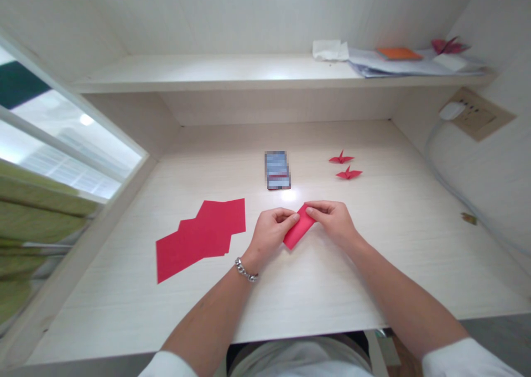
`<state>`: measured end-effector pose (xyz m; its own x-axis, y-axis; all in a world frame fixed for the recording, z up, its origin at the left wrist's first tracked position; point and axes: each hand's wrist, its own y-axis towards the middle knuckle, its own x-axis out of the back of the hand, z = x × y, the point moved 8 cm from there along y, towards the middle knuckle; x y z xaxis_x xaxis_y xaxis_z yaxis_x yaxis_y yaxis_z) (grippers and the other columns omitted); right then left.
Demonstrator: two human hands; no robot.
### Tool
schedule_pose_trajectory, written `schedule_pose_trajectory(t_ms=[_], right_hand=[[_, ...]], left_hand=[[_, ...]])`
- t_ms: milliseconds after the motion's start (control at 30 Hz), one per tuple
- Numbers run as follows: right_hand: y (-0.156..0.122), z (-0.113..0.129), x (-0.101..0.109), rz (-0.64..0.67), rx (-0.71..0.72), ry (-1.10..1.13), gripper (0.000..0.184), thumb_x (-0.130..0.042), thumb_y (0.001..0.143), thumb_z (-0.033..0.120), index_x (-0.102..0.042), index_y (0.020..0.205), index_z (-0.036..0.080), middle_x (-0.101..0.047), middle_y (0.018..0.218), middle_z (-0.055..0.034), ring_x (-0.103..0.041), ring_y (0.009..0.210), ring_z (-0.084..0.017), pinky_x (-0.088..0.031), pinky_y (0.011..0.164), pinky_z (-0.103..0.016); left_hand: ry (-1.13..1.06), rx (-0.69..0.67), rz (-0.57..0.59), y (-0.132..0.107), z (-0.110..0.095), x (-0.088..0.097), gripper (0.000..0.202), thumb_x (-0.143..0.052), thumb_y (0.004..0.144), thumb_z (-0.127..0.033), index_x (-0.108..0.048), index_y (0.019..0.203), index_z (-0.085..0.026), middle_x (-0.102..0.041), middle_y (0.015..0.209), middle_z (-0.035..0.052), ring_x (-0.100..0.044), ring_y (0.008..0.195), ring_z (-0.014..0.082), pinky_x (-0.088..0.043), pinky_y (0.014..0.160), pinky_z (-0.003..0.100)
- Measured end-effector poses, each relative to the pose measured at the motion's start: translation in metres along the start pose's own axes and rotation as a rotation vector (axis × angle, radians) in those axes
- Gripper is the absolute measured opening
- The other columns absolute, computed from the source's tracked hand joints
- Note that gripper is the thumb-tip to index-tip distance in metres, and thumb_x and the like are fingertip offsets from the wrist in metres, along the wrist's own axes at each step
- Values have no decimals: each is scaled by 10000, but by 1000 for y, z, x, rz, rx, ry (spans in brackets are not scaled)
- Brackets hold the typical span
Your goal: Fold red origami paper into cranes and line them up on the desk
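A folded strip of red paper is held slantwise just over the desk between my two hands. My left hand pinches its left edge, thumb on top. At the upper right end, my right hand grips the paper between thumb and fingers; the fingertips behind it are hidden. To the left, several overlapping sheets of red paper lie flat. Two small red paper cranes, one behind and one in front, sit beyond my right hand.
A phone with a blurred screen lies beyond my hands. The shelf above holds papers, an orange pad, a white tissue and a larger red paper crane. A cable hangs from the right wall socket.
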<state>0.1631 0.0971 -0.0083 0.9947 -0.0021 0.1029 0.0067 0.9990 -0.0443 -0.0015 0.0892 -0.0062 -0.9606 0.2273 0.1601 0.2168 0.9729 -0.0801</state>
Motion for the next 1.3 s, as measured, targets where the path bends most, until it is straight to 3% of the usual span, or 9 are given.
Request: schedule_pose_trajectory(t_ms=[1300], right_hand=[[0, -1, -1, 7, 2, -3, 250, -708, 700, 351, -768, 885, 195, -761, 891, -68, -699, 835, -251, -538, 777, -367]], left_hand=[[58, -35, 20, 0, -1, -3, 347, -584, 828, -460, -734, 860, -150, -741, 843, 83, -662, 741, 197, -494, 623, 268]])
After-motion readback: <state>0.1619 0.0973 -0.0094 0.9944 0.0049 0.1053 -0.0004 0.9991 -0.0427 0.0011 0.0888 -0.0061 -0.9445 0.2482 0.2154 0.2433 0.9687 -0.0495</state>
